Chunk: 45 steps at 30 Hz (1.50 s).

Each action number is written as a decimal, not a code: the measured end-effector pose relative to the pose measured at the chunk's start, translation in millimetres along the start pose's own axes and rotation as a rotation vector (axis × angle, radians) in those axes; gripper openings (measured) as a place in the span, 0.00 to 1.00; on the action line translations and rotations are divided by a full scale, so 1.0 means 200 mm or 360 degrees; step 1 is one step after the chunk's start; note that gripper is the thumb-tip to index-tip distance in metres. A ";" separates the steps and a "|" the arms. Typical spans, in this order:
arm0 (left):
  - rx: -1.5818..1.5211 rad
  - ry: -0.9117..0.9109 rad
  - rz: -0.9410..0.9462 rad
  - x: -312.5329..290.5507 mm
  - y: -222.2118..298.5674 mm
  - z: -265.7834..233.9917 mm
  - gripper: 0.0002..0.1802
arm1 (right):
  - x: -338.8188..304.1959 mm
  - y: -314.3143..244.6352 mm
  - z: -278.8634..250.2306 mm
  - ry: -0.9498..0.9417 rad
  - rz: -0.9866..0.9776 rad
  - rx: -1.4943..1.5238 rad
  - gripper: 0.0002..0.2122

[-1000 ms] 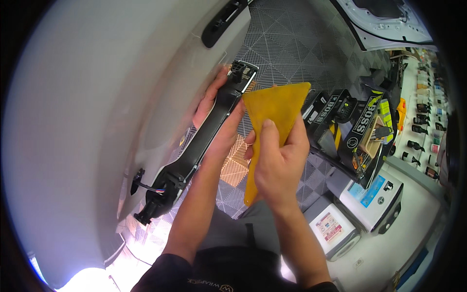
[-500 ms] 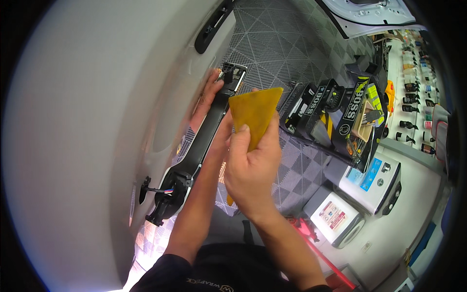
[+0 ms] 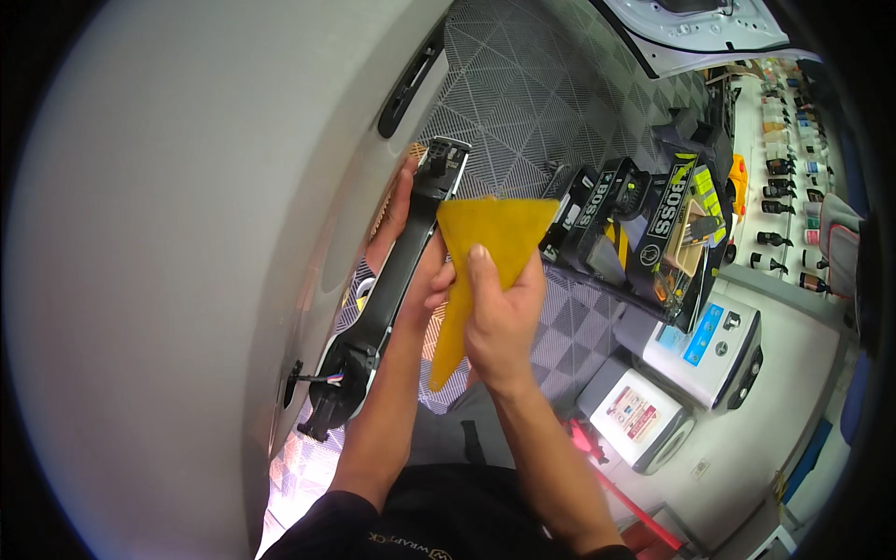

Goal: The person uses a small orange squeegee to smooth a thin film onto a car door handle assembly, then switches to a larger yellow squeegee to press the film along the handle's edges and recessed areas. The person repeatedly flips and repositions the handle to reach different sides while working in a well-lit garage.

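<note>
My left hand (image 3: pixel 425 280) is closed around a long car door handle (image 3: pixel 397 271), its black inner side turned up. Fingers show on the panel side of the handle, and part of the grip is hidden behind it. Coloured wires (image 3: pixel 322 379) run from the handle's near end to an opening in the pale car panel (image 3: pixel 168 280). My right hand (image 3: pixel 504 336) grips a yellow triangular squeegee (image 3: pixel 495 229), thumb on its face. The wide edge points away from me and the narrow tip toward me. The squeegee overlaps the handle's right side in view; whether they touch, I cannot tell.
Black tool organizers (image 3: pixel 644 233) with assorted tools stand to the right. Two white machines (image 3: pixel 639 420) sit below them, beside a red bar (image 3: pixel 635 509). Bottles (image 3: pixel 779 191) line the far right. A white open car part (image 3: pixel 691 33) is at the top. The floor (image 3: pixel 513 103) is patterned tile.
The squeegee has turned, so its wide edge lies more level and its narrow tip shows more. My right hand has shifted lower. The handle has moved slightly down in view.
</note>
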<state>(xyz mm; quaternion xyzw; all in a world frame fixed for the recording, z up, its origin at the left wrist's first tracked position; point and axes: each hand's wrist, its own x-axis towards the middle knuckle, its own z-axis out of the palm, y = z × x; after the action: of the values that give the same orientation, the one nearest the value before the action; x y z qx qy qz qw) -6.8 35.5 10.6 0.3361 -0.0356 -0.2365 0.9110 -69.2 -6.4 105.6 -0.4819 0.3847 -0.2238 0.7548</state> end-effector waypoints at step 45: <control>0.1768 0.0288 0.0656 0.02 -0.05 -0.04 0.35 | 0.34 -0.16 -0.11 -0.0603 0.0429 -0.0562 0.10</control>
<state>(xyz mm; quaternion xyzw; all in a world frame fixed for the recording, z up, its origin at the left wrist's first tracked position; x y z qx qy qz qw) -5.4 30.7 -2.5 0.7670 -0.1405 0.0286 0.6255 -44.5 -79.5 104.5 -0.5836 0.3304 0.0427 0.7406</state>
